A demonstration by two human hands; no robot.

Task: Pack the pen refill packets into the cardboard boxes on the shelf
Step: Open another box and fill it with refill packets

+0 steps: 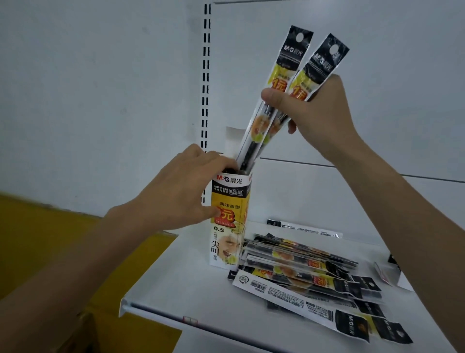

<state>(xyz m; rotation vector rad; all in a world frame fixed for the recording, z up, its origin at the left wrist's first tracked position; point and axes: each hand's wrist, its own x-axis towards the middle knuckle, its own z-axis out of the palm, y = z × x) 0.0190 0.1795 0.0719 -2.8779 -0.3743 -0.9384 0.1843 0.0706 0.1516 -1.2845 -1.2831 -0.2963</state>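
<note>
A white metal shelf (181, 289) juts out from a plain white back panel (100, 88), and its front lip (151, 308) is turned down along the near edge. A slotted upright (206, 75) with paired black slots runs up the panel. A thin horizontal seam (377, 171) crosses the panel on the right. The edge of a higher shelf (327, 2) shows at the top. A yellow surface (37, 221) lies at lower left. The light is flat, even and rather dim.

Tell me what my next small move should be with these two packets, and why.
Probably slide the two packets straight down into the box: their lower ends already sit in its open top, your right hand pinches them mid-length, and your left hand steadies the box upright.
</note>
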